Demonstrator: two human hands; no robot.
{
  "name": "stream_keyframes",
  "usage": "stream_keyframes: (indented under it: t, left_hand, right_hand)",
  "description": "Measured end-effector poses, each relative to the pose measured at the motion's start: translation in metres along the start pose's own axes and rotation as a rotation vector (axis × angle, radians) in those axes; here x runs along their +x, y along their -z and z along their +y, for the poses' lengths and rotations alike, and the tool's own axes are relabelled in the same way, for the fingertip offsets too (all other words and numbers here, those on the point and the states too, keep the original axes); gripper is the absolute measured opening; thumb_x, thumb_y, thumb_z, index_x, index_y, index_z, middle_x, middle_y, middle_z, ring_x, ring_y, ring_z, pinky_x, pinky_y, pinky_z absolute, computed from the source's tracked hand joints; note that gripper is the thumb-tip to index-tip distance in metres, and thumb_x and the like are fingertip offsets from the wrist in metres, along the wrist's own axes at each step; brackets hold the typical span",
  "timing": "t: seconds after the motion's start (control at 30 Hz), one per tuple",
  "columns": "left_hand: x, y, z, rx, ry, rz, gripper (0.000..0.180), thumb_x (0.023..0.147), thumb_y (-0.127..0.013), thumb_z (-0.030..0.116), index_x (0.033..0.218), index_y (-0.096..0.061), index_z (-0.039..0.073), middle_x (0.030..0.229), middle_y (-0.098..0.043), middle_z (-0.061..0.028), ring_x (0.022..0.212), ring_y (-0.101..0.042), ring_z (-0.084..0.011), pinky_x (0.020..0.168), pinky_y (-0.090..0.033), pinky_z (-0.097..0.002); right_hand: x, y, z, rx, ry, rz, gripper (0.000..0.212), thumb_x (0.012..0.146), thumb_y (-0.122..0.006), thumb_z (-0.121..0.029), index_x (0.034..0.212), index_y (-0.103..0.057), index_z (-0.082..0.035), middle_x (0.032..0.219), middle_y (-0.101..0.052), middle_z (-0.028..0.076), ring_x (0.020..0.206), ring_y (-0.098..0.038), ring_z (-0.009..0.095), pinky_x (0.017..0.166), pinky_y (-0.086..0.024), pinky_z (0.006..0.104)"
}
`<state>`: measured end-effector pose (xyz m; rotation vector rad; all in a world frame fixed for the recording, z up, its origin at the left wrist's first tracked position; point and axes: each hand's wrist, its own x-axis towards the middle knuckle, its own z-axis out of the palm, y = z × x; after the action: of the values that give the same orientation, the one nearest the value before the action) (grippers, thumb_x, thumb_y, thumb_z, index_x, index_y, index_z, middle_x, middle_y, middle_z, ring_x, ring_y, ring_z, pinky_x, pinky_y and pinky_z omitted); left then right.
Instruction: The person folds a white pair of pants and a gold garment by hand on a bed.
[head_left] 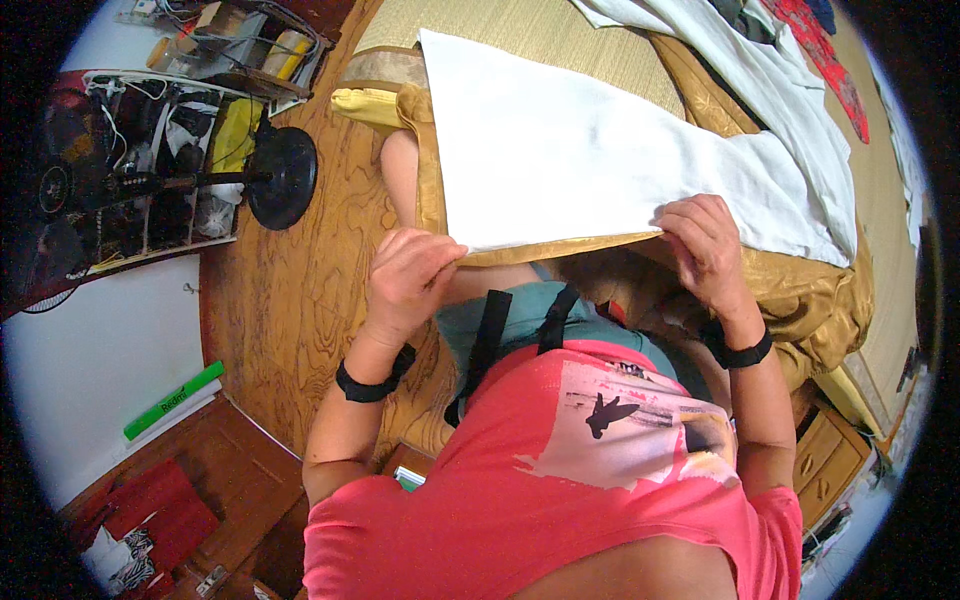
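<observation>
A white cloth [560,150] is spread flat over the near side of the bed, its lower edge hanging toward my lap. My left hand [415,270] pinches the cloth's near left corner between thumb and fingers. Farther right along the same edge, my right hand [702,245] grips it with bent fingers. A golden-brown satiny fabric [590,246] shows as a strip beneath the white edge and bunches up to the right of my right hand. Whether my fingers also hold the golden fabric, I cannot tell.
A woven mat [520,30] covers the bed. More white fabric [720,60] and a red patterned cloth [820,60] lie at the far right. On the left stand a black fan [282,178] and a cluttered shelf [150,160]. The floor [290,300] is wood-grained.
</observation>
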<state>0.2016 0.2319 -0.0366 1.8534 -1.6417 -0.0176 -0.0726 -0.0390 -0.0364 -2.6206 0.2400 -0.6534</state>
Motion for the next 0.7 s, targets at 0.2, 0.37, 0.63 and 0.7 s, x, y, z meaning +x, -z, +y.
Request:
stream_keyframes:
  t: [0.2,0.37,0.63,0.7]
  left_hand:
    - [-0.0041,-0.0049,-0.0007,-0.065,-0.020,0.032,0.025,0.073,-0.076,-0.004,0.094,-0.072,0.009,0.093,-0.069,-0.0047,0.081,-0.065,-0.0244,0.072,-0.048,-0.0368]
    - [-0.0032,-0.0037,0.0008,-0.049,-0.018,0.041,0.027,0.071,-0.076,-0.006,0.093,-0.071,0.009,0.092,-0.069,-0.0048,0.081,-0.065,-0.0252,0.072,-0.049,-0.0363]
    - [-0.0048,-0.0016,0.0058,-0.216,0.284,0.028,0.036,0.072,-0.072,-0.012,0.104,-0.069,0.004,0.092,-0.070,-0.0076,0.084,-0.068,-0.0211,0.076,-0.054,-0.0306]
    - [-0.0062,-0.0034,0.0067,-0.280,0.372,0.036,0.039,0.073,-0.071,-0.013,0.108,-0.069,0.003,0.093,-0.070,-0.0070,0.086,-0.068,-0.0174,0.078,-0.054,-0.0278]
  right_hand:
    - [0.0000,-0.0007,-0.0009,-0.009,0.014,-0.011,0.027,0.068,-0.071,0.003,0.093,-0.065,-0.005,0.095,-0.067,0.009,0.086,-0.061,0.029,0.076,-0.047,0.0401]
    - [-0.0008,-0.0021,0.0001,-0.008,0.015,-0.007,0.027,0.068,-0.072,0.003,0.093,-0.065,-0.005,0.095,-0.067,0.008,0.085,-0.061,0.029,0.075,-0.047,0.0402]
    - [-0.0017,-0.0021,-0.0002,-0.012,0.006,-0.019,0.026,0.069,-0.072,0.002,0.093,-0.065,-0.005,0.095,-0.067,0.008,0.086,-0.061,0.029,0.076,-0.047,0.0401]
    - [-0.0016,-0.0026,-0.0002,-0.011,0.007,-0.015,0.026,0.069,-0.072,0.002,0.093,-0.065,-0.005,0.095,-0.067,0.008,0.086,-0.061,0.029,0.076,-0.047,0.0401]
